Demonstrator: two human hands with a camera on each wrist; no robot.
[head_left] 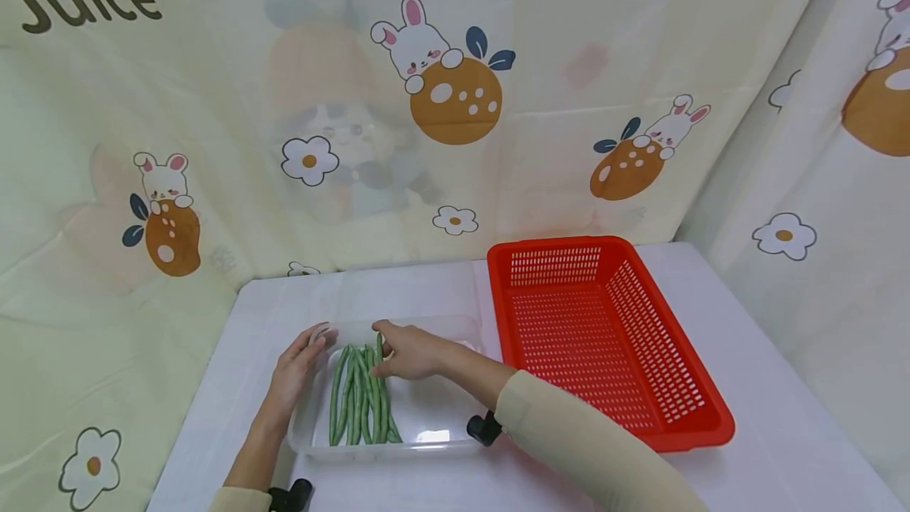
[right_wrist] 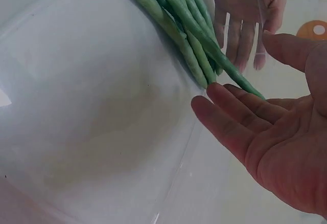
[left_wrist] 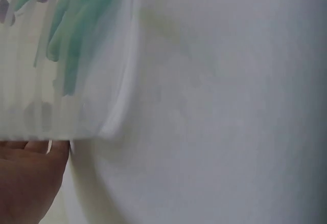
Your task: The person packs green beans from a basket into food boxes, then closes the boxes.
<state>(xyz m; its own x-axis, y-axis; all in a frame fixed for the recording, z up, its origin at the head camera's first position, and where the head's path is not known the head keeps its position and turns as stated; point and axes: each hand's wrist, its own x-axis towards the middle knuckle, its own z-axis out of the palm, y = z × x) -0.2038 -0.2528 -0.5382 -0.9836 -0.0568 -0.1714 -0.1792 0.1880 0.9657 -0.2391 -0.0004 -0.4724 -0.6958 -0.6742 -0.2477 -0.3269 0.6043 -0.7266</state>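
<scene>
Green beans (head_left: pixel 355 405) lie side by side in the left part of a clear plastic box (head_left: pixel 434 405). My left hand (head_left: pixel 293 370) rests against the outside of the box's far left corner. Through the clear wall in the right wrist view, the fingers of this left hand (right_wrist: pixel 242 4) look straight. My right hand (head_left: pixel 415 352) reaches over the box to the far ends of the beans. In the right wrist view, this right hand (right_wrist: pixel 286 142) has its fingers extended and thumb apart, and one bean (right_wrist: pixel 225 63) passes behind its fingertips.
A red slotted plastic basket (head_left: pixel 611 441) stands on the white table right of the box. Behind the table hangs a curtain (head_left: pixel 533 180) printed with rabbits and flowers. The right sleeve (head_left: pixel 590 441) crosses in front of the basket's near left side.
</scene>
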